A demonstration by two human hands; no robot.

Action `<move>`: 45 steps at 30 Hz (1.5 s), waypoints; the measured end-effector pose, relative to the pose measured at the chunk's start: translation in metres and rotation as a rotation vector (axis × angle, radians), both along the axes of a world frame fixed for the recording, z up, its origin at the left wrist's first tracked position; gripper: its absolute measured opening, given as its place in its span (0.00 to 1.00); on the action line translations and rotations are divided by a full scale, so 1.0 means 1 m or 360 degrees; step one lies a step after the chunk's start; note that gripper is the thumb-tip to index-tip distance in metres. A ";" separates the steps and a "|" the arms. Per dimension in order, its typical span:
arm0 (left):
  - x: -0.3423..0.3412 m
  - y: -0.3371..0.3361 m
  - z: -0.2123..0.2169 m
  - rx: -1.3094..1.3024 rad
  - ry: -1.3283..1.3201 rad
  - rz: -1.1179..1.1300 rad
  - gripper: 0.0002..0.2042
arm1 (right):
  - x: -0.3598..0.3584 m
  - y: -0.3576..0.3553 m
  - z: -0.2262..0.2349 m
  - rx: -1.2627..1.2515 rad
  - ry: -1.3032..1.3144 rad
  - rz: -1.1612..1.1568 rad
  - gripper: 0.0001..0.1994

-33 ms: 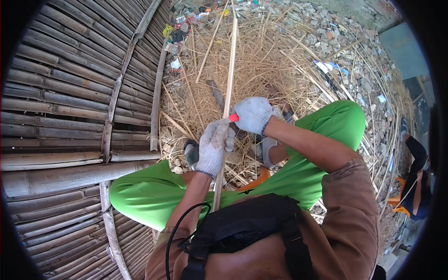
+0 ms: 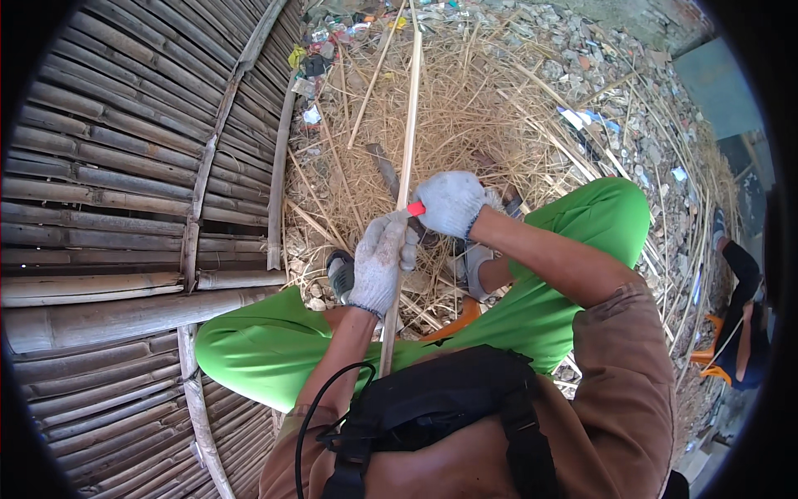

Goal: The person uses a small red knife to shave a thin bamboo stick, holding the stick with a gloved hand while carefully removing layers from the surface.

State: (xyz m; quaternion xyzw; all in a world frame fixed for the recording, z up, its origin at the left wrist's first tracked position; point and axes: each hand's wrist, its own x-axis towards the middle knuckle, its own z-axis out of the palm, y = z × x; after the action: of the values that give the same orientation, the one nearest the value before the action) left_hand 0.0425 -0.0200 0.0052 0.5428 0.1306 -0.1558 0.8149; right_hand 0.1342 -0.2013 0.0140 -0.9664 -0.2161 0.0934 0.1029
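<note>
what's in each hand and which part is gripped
The left hand holds the pale strip by its lower half; the right hand grips a red-handled tool by its handle.

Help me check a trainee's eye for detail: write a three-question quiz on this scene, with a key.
1. What does the left hand hold?
2. What colour shows on the tool in the right hand?
A) blue
B) red
C) yellow
3. Fill in: the bamboo poles are on the person's ___ side.

Key:
1. A long pale strip.
2. B
3. left
</note>
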 end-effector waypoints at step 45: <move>-0.041 -0.022 0.033 0.0833 -0.0466 -0.0470 0.16 | 0.135 -0.128 0.069 0.0022 -0.0184 -0.0814 0.18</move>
State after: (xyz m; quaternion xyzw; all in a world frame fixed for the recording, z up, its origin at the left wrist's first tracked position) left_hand 0.0019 -0.0416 0.0382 0.7633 -0.0323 -0.1537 0.6267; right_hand 0.2692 -0.3292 0.0831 -0.9926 0.0292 0.0074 0.1174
